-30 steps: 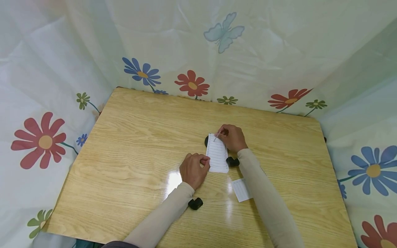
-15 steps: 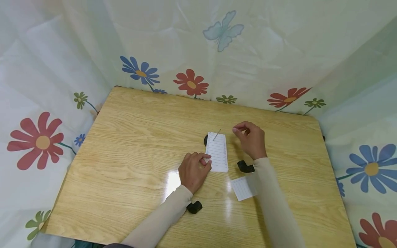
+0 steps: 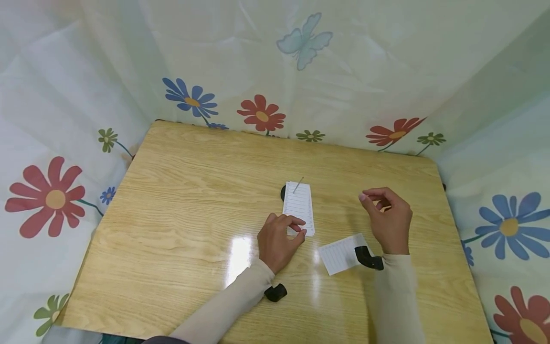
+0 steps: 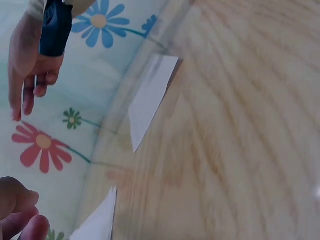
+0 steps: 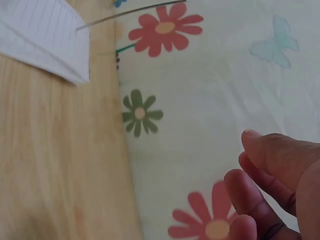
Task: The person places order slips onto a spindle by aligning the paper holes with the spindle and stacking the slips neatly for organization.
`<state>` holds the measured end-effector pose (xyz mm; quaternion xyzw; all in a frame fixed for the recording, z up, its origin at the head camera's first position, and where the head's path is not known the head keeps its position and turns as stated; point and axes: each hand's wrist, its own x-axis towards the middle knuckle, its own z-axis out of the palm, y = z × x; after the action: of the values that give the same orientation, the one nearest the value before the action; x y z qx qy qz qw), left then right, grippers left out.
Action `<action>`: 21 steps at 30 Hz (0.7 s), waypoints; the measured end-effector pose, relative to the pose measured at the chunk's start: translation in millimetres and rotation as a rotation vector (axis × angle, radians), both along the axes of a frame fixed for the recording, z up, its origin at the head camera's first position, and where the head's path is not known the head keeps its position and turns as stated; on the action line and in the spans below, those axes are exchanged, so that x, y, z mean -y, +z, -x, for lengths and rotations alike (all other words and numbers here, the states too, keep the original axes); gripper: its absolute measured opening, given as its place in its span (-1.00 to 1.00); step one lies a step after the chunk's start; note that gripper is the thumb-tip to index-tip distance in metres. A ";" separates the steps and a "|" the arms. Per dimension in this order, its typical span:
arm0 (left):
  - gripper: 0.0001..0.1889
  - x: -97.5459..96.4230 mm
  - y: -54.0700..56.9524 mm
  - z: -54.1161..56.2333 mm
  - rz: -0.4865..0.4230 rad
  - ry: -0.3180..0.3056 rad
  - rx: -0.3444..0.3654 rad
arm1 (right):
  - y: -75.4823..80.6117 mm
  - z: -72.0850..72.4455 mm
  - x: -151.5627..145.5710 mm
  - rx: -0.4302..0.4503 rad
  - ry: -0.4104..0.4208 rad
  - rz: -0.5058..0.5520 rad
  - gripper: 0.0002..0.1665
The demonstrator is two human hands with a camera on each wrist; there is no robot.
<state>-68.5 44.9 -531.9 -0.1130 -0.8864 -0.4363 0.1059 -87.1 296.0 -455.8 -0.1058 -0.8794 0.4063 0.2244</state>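
Observation:
A stack of white lined paper slips (image 3: 298,206) is skewered on a thin metal bill spike (image 3: 298,185), whose round black base (image 3: 282,193) shows past the far left edge of the stack. In the right wrist view the spike (image 5: 131,13) sticks up well above the paper. Beside the stack's near end is my left hand (image 3: 279,242), its fingers bent and a gap between thumb and forefinger, holding nothing. My right hand (image 3: 390,217) hangs in the air to the right of the stack, fingers loosely curved and nothing in them.
A loose lined slip (image 3: 339,254) lies nearer me on the wooden table (image 3: 193,191), partly covered by the black right wrist camera mount (image 3: 368,259). A flowered curtain (image 3: 365,57) surrounds the table's back and sides.
The right hand has left the spike and moved right, away from the stack. The left hand has shifted slightly right, parting its thumb and fingers. More of the loose slip now shows.

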 end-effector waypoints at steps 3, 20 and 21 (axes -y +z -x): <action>-0.86 -6.7 -0.1 -2.7 0.019 -0.028 0.004 | -3.7 -18.7 -9.6 0.047 -0.076 0.007 -0.81; -0.83 -49.7 -12.4 -12.4 0.297 -0.142 -0.009 | -51.3 -94.9 -33.9 0.593 -0.183 -0.045 -0.47; -0.82 -51.4 -12.4 -12.8 0.312 -0.146 -0.011 | -52.6 -96.2 -34.3 0.611 -0.180 -0.043 -0.44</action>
<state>-55.7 96.3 -544.3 -0.1944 -0.9322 -0.2994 0.0601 9.1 330.3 -508.4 -0.2955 -0.9016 0.3158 -0.0131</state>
